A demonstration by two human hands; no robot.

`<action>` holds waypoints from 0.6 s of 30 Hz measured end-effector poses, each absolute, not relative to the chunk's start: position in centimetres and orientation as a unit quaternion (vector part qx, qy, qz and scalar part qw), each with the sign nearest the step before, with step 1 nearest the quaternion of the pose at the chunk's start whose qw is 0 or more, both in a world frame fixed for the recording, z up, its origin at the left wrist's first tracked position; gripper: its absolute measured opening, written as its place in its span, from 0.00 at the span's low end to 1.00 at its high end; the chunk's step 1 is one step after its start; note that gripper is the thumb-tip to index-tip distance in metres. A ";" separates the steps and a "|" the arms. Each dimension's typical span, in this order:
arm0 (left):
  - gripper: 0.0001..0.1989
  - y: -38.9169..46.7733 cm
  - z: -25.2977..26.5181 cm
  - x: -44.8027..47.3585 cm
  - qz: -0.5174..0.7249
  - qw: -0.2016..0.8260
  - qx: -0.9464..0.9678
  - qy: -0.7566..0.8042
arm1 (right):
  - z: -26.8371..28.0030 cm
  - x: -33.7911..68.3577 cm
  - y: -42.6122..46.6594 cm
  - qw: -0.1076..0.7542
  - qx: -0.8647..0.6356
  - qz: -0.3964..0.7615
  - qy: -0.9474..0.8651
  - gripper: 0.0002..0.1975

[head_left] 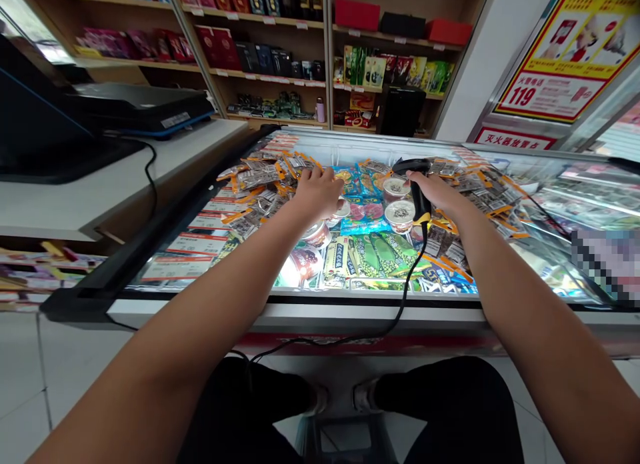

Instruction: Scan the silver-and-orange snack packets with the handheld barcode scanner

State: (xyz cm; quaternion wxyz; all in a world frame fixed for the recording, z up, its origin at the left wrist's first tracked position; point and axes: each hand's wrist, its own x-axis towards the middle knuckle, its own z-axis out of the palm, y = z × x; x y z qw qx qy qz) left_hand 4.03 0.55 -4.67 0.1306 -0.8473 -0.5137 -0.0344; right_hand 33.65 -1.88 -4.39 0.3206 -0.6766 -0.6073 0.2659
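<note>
My right hand [434, 189] is closed around a black and yellow handheld barcode scanner [421, 204], whose cable hangs from its handle. Over the packages in a chest freezer [435, 312], my left hand [320, 191] reaches palm down, fingers bent and apart. Its fingertips are partly hidden, but nothing shows in its grasp. Brown and orange packets [257, 176] lie left of it. Between my hands are blue packets [367, 211] and lidded cups [400, 214]. Green ice-cream packets [380, 254] lie nearer to me. I cannot tell which goods lie above or below the glass.
The scanner's black cable [320, 344] loops across the freezer's front. At left, a white counter [45, 204] carries dark equipment [145, 107]. Stocked shelves [270, 81] stand behind, with a fire-safety poster [565, 57] at right. A small stool [345, 437] is between my legs.
</note>
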 end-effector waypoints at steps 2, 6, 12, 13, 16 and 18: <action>0.25 0.8 -5.0 3.8 -0.053 0.144 -0.833 -0.531 | -4.3 33.7 -1.9 0.303 -0.676 0.278 -0.611 0.31; 0.27 1.0 -5.0 3.3 -0.084 0.152 -0.809 -0.562 | -4.1 34.1 -1.8 0.289 -0.657 0.291 -0.633 0.27; 0.27 0.8 -4.3 3.0 -0.121 0.151 -0.804 -0.563 | -4.4 34.3 -1.5 0.270 -0.660 0.273 -0.645 0.30; 0.26 0.8 -4.1 3.1 -0.124 0.157 -0.804 -0.560 | -4.5 34.3 -1.4 0.283 -0.661 0.267 -0.642 0.31; 0.23 0.5 -3.7 3.3 -0.129 0.174 -0.814 -0.539 | -4.7 34.0 -1.0 0.360 -0.636 0.259 -0.632 0.29; 0.21 0.2 -3.5 3.6 -0.126 0.175 -0.837 -0.503 | -4.9 33.9 -0.7 0.378 -0.627 0.275 -0.623 0.28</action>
